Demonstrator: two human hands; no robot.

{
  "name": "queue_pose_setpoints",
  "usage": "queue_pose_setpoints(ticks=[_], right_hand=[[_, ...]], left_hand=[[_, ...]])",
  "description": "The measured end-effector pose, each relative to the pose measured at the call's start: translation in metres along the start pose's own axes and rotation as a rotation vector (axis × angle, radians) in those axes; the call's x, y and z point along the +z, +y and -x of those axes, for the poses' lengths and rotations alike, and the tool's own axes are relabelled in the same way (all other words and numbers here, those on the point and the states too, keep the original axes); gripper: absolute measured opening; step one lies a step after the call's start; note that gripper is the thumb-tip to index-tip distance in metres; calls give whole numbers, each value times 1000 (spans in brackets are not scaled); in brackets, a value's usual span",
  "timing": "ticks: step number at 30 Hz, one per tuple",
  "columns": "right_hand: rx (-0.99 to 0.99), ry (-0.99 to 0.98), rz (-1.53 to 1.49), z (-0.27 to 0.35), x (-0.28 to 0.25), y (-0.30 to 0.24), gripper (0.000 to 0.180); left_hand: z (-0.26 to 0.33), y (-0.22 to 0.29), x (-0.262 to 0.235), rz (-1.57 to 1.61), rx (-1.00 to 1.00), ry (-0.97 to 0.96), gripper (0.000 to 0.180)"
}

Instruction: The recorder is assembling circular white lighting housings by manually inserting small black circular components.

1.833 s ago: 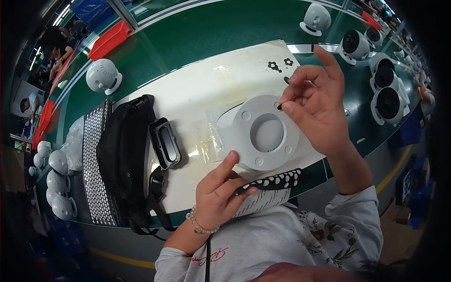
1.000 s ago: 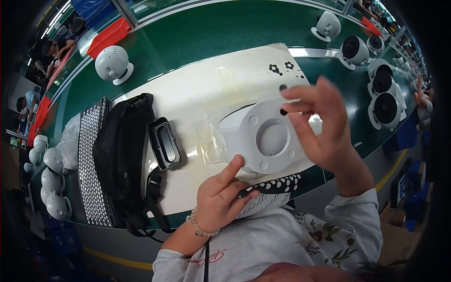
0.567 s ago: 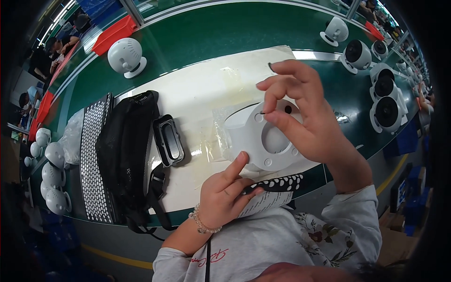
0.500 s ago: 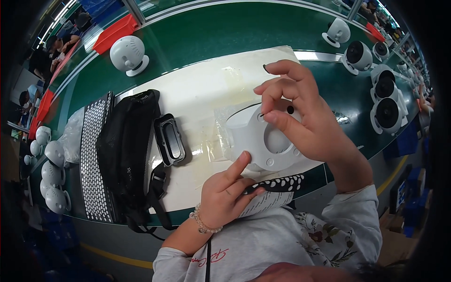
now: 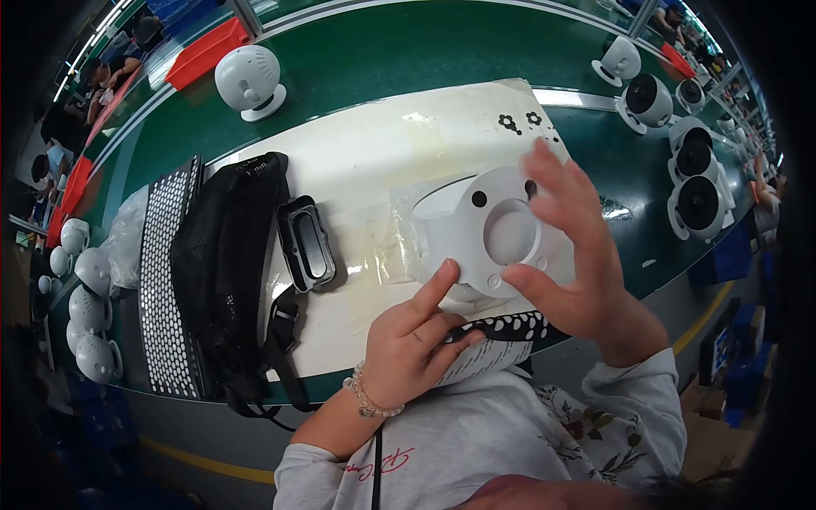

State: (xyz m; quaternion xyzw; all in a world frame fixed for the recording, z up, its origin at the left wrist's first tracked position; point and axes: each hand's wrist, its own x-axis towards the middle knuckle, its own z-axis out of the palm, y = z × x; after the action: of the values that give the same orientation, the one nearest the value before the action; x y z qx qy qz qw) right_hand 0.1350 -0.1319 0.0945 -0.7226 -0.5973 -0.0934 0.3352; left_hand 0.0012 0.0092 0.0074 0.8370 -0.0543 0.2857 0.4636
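Observation:
A white device housing point(image 5: 432, 234) with a round opening lies tilted on the pale mat. Two black round pads sit on its rim, an upper-left pad point(image 5: 478, 199) and an upper-right one partly behind my fingers; two bare round recesses show lower down. My left hand point(image 5: 410, 340) grips a black strip point(image 5: 501, 326) with white round holes, on printed white backing paper, its index fingertip against the housing's lower left edge. Over the housing's right side is my right hand point(image 5: 571, 246), thumb and fingers apart, fingertips blurred, nothing seen in it.
A black mesh bag point(image 5: 229, 272), a perforated black-and-white sheet point(image 5: 167, 280) and an oblong dark metal case point(image 5: 307, 244) lie left on the mat point(image 5: 357, 170). White round-headed units stand at both sides; another white unit point(image 5: 247, 81) stands on the green belt behind. Red bins point(image 5: 206, 53) line the far left.
My right hand has left the upper-left recess, moving right and spreading its pinched fingers. A black pad now shows in that recess. The white unit on the belt has shifted right.

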Motion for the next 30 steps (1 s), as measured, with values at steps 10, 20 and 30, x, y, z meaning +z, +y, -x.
queue_pose_setpoints(ticks=[10, 20, 30], right_hand=[[272, 2, -188, 20, 18, -8, 6], [-60, -53, 209, 37, 12, 6, 26], [8, -96, 163, 41, 14, -26, 17]], left_hand=[[-1, -2, 2, 17, 13, 16, 21], [-2, -2, 4, 19, 22, 12, 30], [-2, -2, 2, 38, 139, 17, 33]])
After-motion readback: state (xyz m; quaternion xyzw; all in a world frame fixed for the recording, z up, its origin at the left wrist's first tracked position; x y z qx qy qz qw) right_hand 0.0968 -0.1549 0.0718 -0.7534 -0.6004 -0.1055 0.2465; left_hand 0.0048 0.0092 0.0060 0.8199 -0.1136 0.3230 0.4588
